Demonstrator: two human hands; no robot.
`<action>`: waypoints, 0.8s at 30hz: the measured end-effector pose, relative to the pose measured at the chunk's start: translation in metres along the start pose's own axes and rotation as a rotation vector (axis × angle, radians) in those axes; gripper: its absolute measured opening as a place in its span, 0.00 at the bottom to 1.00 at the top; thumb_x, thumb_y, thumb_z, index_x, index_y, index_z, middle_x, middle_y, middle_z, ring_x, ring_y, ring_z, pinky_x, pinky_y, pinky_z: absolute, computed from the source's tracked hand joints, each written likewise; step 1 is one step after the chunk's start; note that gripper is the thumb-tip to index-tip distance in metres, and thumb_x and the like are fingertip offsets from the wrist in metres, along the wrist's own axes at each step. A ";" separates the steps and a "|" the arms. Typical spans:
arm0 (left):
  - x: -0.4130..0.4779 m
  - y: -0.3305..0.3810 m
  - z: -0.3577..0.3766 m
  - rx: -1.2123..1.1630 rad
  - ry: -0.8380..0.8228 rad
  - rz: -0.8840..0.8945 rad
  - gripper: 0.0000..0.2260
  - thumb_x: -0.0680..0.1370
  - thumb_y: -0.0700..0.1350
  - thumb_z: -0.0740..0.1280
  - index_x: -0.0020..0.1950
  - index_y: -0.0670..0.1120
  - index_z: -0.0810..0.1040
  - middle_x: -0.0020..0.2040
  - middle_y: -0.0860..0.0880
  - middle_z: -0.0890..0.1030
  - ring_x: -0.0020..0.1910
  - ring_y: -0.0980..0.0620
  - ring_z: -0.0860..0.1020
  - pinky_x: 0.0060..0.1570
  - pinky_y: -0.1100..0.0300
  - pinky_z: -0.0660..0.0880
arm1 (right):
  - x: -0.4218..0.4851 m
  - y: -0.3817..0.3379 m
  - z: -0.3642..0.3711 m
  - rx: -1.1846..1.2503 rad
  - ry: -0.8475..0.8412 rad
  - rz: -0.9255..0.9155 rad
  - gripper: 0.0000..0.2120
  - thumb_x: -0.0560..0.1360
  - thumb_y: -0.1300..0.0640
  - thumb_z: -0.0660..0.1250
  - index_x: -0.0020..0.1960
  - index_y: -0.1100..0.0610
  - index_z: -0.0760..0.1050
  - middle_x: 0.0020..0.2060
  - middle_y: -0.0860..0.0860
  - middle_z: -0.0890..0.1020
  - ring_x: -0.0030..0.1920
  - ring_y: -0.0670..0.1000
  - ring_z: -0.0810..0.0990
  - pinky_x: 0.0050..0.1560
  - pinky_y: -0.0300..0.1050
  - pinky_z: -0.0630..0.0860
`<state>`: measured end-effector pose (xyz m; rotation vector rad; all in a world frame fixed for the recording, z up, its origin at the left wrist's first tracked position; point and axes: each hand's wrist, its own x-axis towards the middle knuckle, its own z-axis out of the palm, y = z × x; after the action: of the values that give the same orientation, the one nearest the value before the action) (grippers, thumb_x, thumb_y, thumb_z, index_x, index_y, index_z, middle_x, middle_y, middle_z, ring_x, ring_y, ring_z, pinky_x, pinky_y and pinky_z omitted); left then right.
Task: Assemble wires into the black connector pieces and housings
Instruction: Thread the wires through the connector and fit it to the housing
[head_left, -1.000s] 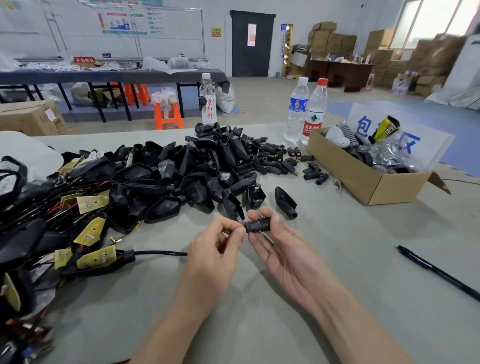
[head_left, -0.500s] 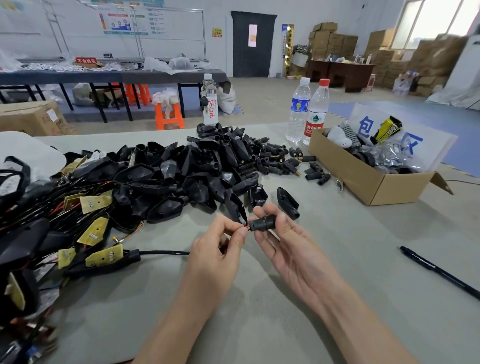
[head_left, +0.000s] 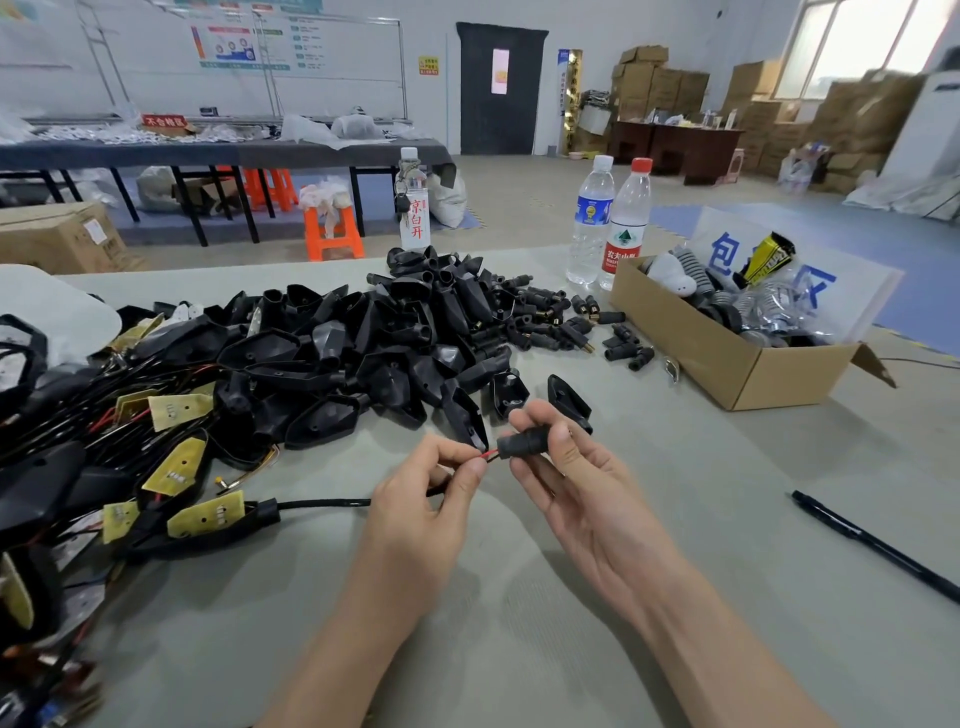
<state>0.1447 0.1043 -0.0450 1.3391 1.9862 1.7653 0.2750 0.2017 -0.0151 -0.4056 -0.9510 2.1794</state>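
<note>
Our left grip (head_left: 427, 506) pinches the red wire (head_left: 489, 456) at 9 o'clock of the black connector (head_left: 522, 444), which our right grip (head_left: 584, 480) clasps.

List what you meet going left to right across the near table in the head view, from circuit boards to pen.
yellow circuit boards → black cable → left hand → red wire → black connector piece → right hand → black pen
</note>
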 end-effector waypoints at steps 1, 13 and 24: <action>0.000 0.000 0.000 -0.023 -0.006 -0.010 0.06 0.80 0.48 0.68 0.46 0.60 0.78 0.36 0.55 0.79 0.37 0.57 0.77 0.36 0.70 0.70 | 0.000 0.001 0.000 -0.005 -0.003 -0.001 0.14 0.75 0.55 0.67 0.58 0.57 0.83 0.60 0.57 0.83 0.62 0.55 0.81 0.58 0.43 0.80; -0.001 0.002 0.001 -0.017 -0.034 0.003 0.05 0.80 0.51 0.69 0.50 0.63 0.77 0.44 0.61 0.82 0.47 0.59 0.79 0.46 0.71 0.72 | 0.001 0.003 0.002 -0.029 -0.031 -0.018 0.12 0.75 0.56 0.66 0.55 0.56 0.85 0.57 0.56 0.84 0.59 0.53 0.83 0.58 0.43 0.80; -0.001 -0.003 0.000 0.062 -0.023 0.076 0.02 0.80 0.53 0.67 0.48 0.60 0.77 0.40 0.58 0.80 0.44 0.55 0.78 0.43 0.70 0.70 | 0.000 0.000 -0.003 -0.007 0.019 -0.011 0.17 0.78 0.51 0.64 0.61 0.60 0.81 0.60 0.58 0.83 0.62 0.55 0.82 0.57 0.43 0.80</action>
<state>0.1439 0.1045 -0.0477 1.4652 2.0196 1.7252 0.2762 0.2035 -0.0173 -0.4229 -0.9484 2.1594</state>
